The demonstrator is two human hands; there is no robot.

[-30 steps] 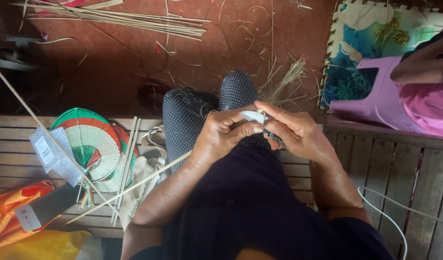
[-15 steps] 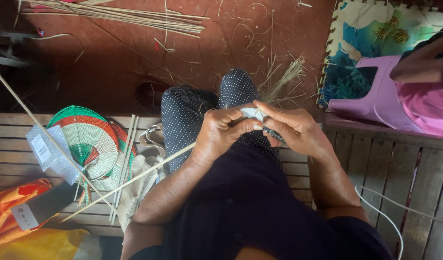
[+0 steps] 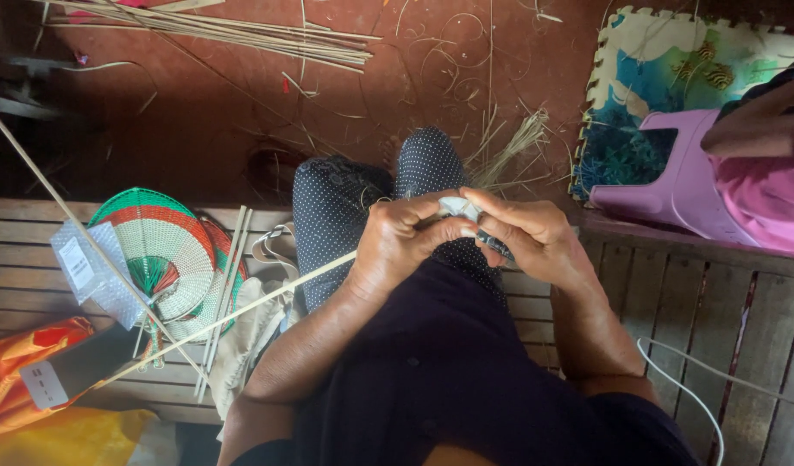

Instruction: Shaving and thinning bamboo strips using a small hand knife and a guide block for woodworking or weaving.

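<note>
I sit on a slatted wooden bench [image 3: 725, 302] with my knees in dark dotted cloth. My left hand [image 3: 406, 246] is closed around a long thin bamboo strip [image 3: 242, 311] that runs down to the left past my thigh. My right hand [image 3: 526, 237] meets it over my lap, fingers pinching a small pale piece [image 3: 457, 207] at the strip's end, with a dark object partly hidden under the palm. What that dark object is I cannot tell.
A woven green, red and white fan [image 3: 164, 250] lies on the bench at left with loose sticks [image 3: 224, 285], a clear packet [image 3: 86, 272] and orange cloth [image 3: 26, 362]. Bamboo strips [image 3: 242, 30] litter the red floor. Another person in pink sits at right by a pink stool [image 3: 673, 181] and foam mat [image 3: 664, 69].
My hands stay together over my lap with only slight finger shifts. The view has drifted a little, and the long strip keeps its slant.
</note>
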